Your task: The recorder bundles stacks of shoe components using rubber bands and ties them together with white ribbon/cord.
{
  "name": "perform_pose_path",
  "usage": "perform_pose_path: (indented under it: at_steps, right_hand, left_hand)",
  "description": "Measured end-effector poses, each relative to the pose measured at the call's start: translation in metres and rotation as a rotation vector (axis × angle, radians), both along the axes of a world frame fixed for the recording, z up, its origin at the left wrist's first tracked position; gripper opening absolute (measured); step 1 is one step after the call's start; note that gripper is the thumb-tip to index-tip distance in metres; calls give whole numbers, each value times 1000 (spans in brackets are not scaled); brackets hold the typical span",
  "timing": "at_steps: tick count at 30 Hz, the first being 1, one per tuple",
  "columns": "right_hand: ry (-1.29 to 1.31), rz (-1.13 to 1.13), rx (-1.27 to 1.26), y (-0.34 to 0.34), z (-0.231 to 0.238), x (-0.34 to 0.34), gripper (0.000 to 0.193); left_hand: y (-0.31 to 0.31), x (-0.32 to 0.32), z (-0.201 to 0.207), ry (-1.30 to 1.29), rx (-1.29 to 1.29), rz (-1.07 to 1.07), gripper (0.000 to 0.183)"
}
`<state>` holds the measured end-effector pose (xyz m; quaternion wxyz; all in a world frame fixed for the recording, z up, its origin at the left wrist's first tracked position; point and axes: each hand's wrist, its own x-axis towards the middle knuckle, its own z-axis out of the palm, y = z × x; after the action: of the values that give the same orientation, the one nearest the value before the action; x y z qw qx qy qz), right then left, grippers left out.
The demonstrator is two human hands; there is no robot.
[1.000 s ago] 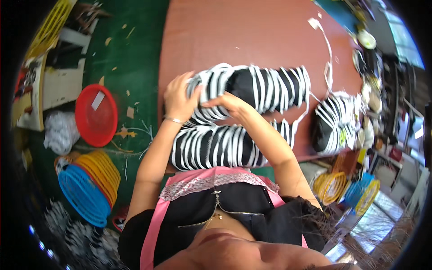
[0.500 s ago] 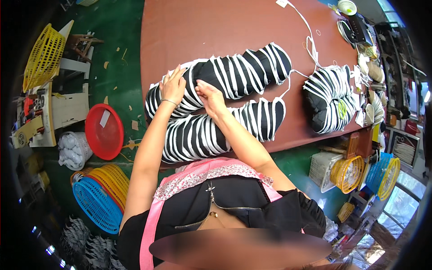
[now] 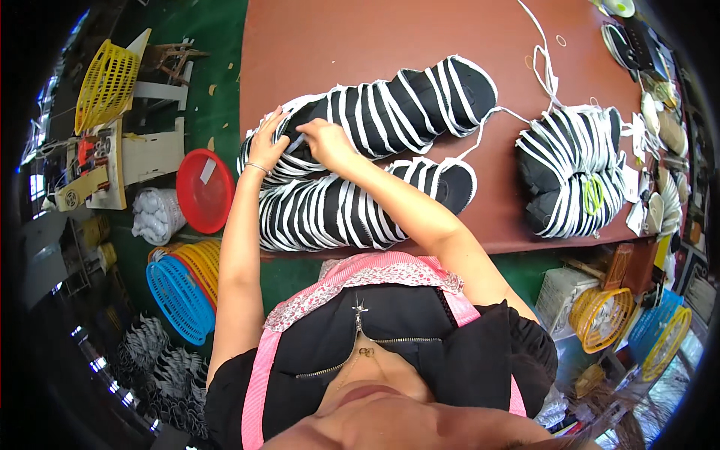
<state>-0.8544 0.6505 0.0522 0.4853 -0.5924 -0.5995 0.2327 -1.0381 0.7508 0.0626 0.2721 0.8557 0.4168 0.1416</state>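
Two long rows of black fabric pieces with white edging lie side by side on the table, packed face to face. At the left end of the far row (image 3: 382,112), my left hand (image 3: 266,144) rests on the pieces, fingers stretched and thumb apart. Close by on its right, my right hand (image 3: 328,144) is closed in a pinch at the same row. What its fingertips hold is too small to make out. The near row (image 3: 337,214) lies below my wrists, untouched by the fingers. White edging tape (image 3: 491,116) runs from the rows' right ends.
A bundle of similar pieces (image 3: 570,172) with a yellow-green loop lies right on the brown table (image 3: 337,37). Loose white tape (image 3: 541,64) trails behind it. Left on the floor are a red basin (image 3: 204,191), a white sack (image 3: 156,216) and blue and yellow baskets (image 3: 180,300).
My right hand has moved left along the far row, closer to my left hand, and its fingers now point in toward the pieces. My left hand stays at the row's left end.
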Motion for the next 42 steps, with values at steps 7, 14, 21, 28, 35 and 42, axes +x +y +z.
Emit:
perform_pose_path:
  at_steps: [7, 14, 21, 28, 35, 42]
  right_hand:
    - [-436, 249, -132, 18, -13, -6, 11]
    - [1077, 144, -741, 0, 42, 79, 14]
    - [804, -257, -164, -65, 139, 259, 22]
    - [738, 163, -295, -37, 125, 208, 23]
    - [512, 98, -373, -33, 103, 236, 34]
    - [360, -72, -690, -42, -3, 274, 67]
  left_hand:
    - [-6, 11, -25, 49, 22, 57, 62]
    - [16, -8, -28, 61, 6, 16, 66]
    - [-13, 63, 20, 338, 276, 133, 59]
    - [-59, 185, 120, -528, -14, -227, 47]
    - [-69, 162, 113, -607, -442, 48, 17]
    - [-54, 64, 23, -220, -438, 413, 16]
